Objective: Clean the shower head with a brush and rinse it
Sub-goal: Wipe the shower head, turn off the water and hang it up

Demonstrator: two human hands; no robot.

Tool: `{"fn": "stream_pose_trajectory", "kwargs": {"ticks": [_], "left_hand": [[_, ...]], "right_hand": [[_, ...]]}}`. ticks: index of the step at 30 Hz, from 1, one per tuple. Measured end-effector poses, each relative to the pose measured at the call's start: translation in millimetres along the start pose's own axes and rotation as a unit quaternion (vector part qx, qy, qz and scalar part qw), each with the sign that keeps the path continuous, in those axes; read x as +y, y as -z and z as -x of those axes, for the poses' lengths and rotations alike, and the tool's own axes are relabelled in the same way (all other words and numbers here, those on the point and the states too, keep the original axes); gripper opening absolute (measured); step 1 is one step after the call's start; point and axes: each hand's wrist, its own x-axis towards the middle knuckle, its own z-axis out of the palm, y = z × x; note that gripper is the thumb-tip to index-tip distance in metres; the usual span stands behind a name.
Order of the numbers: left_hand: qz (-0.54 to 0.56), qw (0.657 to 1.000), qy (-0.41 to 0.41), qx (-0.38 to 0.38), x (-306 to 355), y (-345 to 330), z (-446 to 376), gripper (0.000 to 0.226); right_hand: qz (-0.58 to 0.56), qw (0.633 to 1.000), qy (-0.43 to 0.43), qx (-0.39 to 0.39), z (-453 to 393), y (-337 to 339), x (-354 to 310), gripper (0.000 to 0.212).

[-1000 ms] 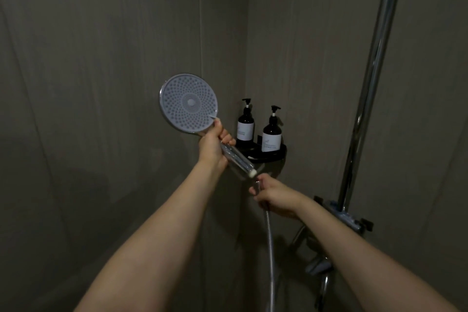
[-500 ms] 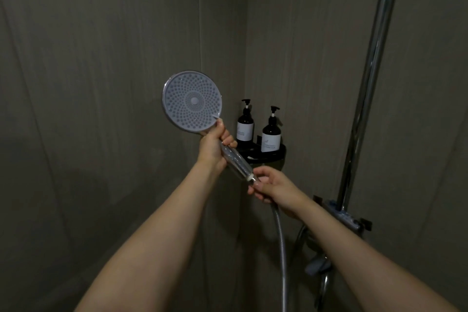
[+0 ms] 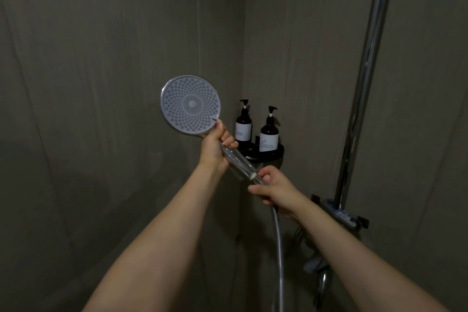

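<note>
Risen since before to the handle's base, right hand [image 3: 274, 189] pinching hose [image 3: 278, 248]; two bottles [image 3: 269, 132] just beyond; left hand [image 3: 215, 149] gripping shower head [image 3: 190, 105].

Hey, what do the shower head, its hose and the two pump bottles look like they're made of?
Shower head: likely plastic, with a pale matte face dotted with nozzles and a clear, see-through handle. Hose: looks like flexible metal, silvery and finely ribbed, though metallised plastic is possible. Pump bottles: dark glossy bodies with white labels and black pumps; glass or plastic, the picture cannot settle which.
</note>
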Motion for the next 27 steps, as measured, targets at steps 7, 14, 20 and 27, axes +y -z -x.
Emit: {"fn": "stream_pose_trajectory", "kwargs": {"ticks": [7,14,20,27], "left_hand": [[0.023,0.999,-0.008,0.03,-2,5,4,0.035],[0.024,0.999,0.028,0.007,-3,12,0,0.032],[0.021,0.999,0.029,0.014,0,12,0,0.03],[0.04,0.999,0.014,0.021,2,2,3,0.037]], "right_hand": [[0.073,0.984,0.124,0.106,6,-9,5,0.017],[-0.215,0.97,-0.068,-0.096,5,-8,0,0.018],[0.197,0.98,-0.003,0.037,2,-14,-3,0.041],[0.344,0.896,0.187,0.209,6,-20,8,0.031]]}}
